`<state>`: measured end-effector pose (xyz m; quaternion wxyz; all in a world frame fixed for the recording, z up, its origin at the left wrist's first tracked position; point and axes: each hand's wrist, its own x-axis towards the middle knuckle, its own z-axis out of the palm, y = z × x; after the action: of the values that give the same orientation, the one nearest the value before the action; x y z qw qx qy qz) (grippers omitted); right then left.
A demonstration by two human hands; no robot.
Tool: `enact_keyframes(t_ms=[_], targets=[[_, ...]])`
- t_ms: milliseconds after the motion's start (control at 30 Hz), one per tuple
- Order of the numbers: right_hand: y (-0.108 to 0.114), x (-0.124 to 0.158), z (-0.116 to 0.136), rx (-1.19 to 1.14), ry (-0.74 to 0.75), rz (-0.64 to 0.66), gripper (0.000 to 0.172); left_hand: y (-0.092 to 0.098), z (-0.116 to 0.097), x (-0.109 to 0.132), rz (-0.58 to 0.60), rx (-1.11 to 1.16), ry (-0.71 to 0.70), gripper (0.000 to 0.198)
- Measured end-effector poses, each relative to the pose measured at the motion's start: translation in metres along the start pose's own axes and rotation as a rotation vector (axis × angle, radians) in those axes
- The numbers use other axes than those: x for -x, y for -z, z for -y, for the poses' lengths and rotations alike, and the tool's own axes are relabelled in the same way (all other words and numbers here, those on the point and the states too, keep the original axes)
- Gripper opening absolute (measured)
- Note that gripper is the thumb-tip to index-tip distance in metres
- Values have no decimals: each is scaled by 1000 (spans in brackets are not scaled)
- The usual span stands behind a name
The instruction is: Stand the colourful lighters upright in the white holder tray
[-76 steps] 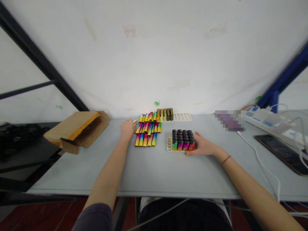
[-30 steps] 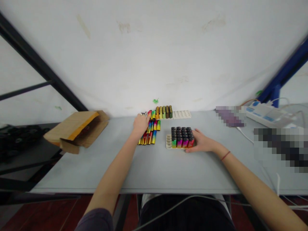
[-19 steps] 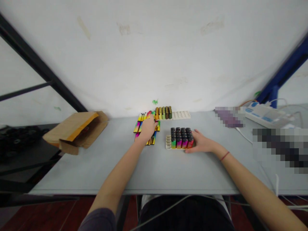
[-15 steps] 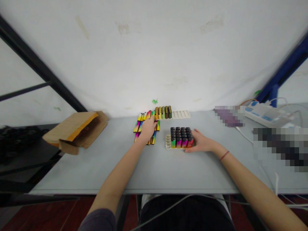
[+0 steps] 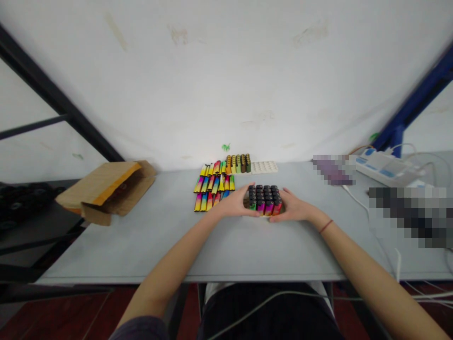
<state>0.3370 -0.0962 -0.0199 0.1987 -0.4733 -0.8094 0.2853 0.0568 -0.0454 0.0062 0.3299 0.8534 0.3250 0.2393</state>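
- the right hand [image 5: 293, 206] is closed around the right end of the black-topped lighters [image 5: 264, 199], which stand in tight rows near the frame's centre.
- the left hand [image 5: 233, 204] bends around their left end; i cannot tell if it grips.
- left of centre, colourful lighters [image 5: 211, 183] lie in three rows.
- higher, gold-topped lighters [image 5: 238, 163] stand just beside a white tray [image 5: 264, 167].
- at the frame's left lies an open brown box [image 5: 101, 182].

Over my feed, I see a scuffed white wall [image 5: 198, 94], a grey table [image 5: 247, 250], dark red floor [image 5: 81, 309] and a slanting blue post [image 5: 417, 100].
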Motion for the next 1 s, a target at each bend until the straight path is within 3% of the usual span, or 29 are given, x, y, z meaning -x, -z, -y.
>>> enact_keyframes(t_ms=[67, 367, 667, 867, 1000], targets=[[0, 0, 2, 5, -15, 9, 103, -7, -5, 1, 34, 61, 11, 94], [2, 1, 3, -12, 2, 4, 100, 7, -10, 3, -84, 160, 32, 50], [0, 1, -6, -3, 11, 1, 94, -30, -3, 7, -189, 160, 61, 42], [-1, 0, -5, 12, 1, -7, 96, -36, -1, 9, -338, 156, 67, 38], [-2, -1, -5, 10, -6, -11, 97, -35, -5, 10, -364, 183, 45, 35]])
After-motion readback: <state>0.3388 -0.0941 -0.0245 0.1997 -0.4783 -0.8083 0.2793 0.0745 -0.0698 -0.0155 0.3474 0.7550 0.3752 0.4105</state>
